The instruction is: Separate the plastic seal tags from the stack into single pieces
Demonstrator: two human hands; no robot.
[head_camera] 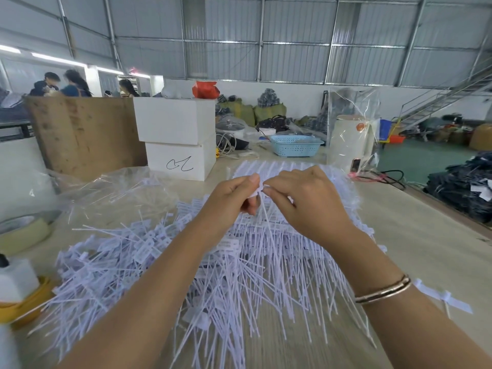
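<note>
Tabletop (pixel 415 235) of pale wood carried a broad heap of white plastic seal tags (pixel 213 275), their thin tails fanned toward the camera. Behind the heap stood two stacked white boxes (pixel 177 139) and a light blue basket (pixel 295 145). Above the heap, the left hand (pixel 229 202) and the right hand (pixel 306 203) met, both pinching one small bunch of tags (pixel 259 191) between thumb and fingertips. A bangle (pixel 383 288) circled the right wrist.
</note>
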